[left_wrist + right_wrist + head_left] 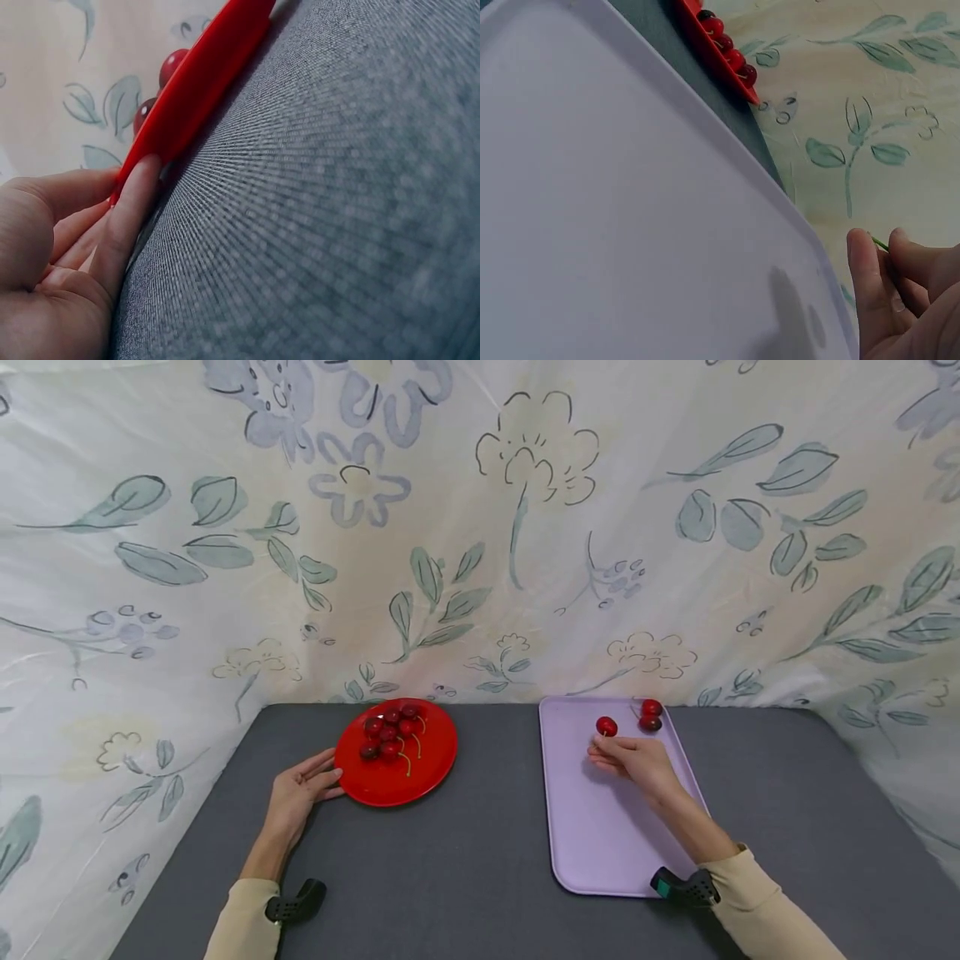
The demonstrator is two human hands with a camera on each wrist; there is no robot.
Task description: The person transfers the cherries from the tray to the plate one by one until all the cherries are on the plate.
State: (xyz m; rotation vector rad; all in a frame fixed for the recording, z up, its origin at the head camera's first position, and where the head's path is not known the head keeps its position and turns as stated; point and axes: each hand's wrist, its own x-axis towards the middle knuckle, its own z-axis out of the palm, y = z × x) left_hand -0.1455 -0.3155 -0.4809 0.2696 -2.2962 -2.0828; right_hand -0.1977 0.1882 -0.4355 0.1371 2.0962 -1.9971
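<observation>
My left hand (pixel 294 797) grips the near-left rim of a round red plate (pixel 397 787), with thumb and fingers on either side of the edge in the left wrist view. Several dark red cherries (pixel 388 734) with green stems lie piled on that plate. Over the lilac tray (pixel 600 852), my right hand (pixel 641 764) pinches a single red cherry (pixel 606 726) by its stem (pixel 880 244); the fruit itself is hidden in the right wrist view. Two more cherries (pixel 650 723) lie at the tray's far right corner, one bright red and one darker.
Both the plate and the tray stand on a dark grey tabletop (pixel 480 843), with a gap of table between them. A flower-printed cloth (pixel 450 527) hangs behind and along the sides of the table. Each wrist wears a black band (pixel 298 903).
</observation>
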